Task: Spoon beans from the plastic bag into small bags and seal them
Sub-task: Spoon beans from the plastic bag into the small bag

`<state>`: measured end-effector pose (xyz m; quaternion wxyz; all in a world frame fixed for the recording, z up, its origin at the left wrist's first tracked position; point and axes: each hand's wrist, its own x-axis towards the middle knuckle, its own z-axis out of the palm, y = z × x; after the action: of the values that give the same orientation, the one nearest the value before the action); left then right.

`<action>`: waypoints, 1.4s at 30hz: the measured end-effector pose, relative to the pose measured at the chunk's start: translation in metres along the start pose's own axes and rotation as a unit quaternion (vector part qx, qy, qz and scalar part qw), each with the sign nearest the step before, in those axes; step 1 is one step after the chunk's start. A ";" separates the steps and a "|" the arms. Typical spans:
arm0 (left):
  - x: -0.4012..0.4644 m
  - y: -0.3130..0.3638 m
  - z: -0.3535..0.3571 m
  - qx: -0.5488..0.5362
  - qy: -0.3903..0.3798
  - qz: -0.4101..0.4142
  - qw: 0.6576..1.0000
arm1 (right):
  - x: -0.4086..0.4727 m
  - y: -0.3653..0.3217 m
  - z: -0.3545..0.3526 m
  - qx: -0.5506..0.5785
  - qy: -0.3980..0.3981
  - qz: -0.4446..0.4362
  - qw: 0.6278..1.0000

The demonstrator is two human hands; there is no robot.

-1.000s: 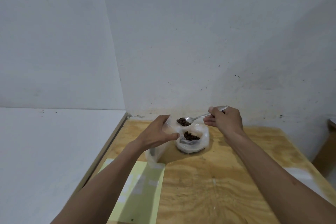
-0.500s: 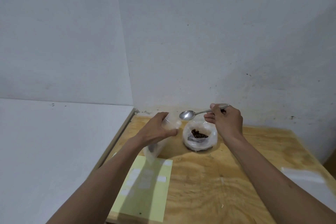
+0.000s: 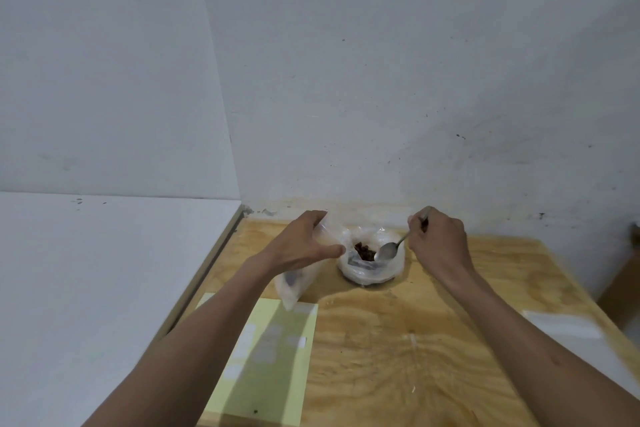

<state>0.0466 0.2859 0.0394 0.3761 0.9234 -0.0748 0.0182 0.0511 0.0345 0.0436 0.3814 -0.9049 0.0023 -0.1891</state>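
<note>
While our left hand point(image 3: 300, 246) grips a small clear bag point(image 3: 298, 279) near its top, thumb on the near side and fingers curled over the far edge, the bag hangs down and slants toward us, its lower end touching or just above the wooden table point(image 3: 398, 340); we cannot tell which. Our right hand point(image 3: 437, 242) is closed around the handle of a metal spoon point(image 3: 387, 251), which slopes down to the left so that its bowl sits inside the mouth of the big plastic bag point(image 3: 372, 270). That bag stands on the table just right of the small one, its rim rolled down into a round white ring, with dark brown beans point(image 3: 364, 251) heaped in the middle. We see the spoon bowl touching the right side of the beans; it looks shiny and we cannot tell if it carries any. Near us, on the left part of the table, lies a pale yellow sheet point(image 3: 263, 374) with some whitish patches on it, partly under our left forearm. A white wall point(image 3: 381, 80) rises right behind the table.
</note>
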 end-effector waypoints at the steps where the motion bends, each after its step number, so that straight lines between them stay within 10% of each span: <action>1: 0.000 0.001 0.003 0.006 -0.008 -0.001 1.000 | -0.002 0.002 0.004 -0.005 -0.001 0.011 1.000; 13: -0.001 -0.004 0.015 0.039 -0.027 0.015 0.999 | -0.006 0.019 0.026 0.216 -0.017 0.293 0.931; 42: -0.010 0.004 -0.011 -0.022 0.025 -0.003 0.999 | -0.003 -0.046 -0.009 0.342 -0.002 0.068 0.937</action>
<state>0.0367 0.2926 0.0491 0.3981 0.9144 -0.0626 0.0386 0.0391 0.0607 0.0802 0.6796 -0.7181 -0.0013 -0.1500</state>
